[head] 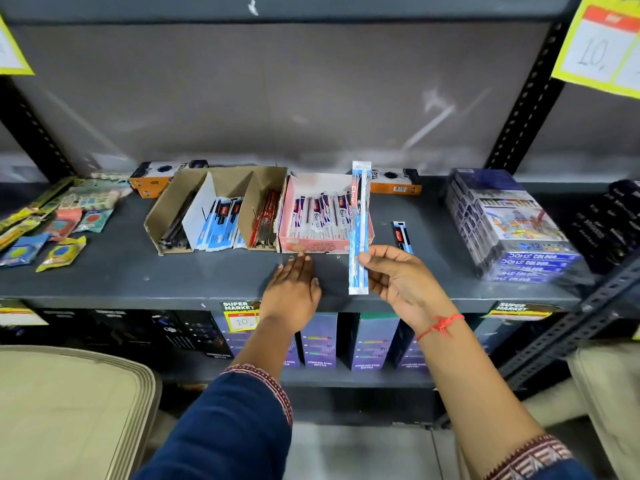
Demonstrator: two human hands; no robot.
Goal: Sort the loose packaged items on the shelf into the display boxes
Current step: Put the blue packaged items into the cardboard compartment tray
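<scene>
The right hand (398, 275) is pinching a long blue-and-white pen packet (359, 226) between thumb and fingers, holding it upright just in front of the pink display box (325, 247). Beyond that hand, a loose black pen pack (402, 237) is lying on the shelf (173, 278). The left hand (292, 289) is resting flat and released on the shelf, fingertips reaching the pink box's front. Further to its left, the divided cardboard display box (214, 209) is holding blue and red pen packs.
</scene>
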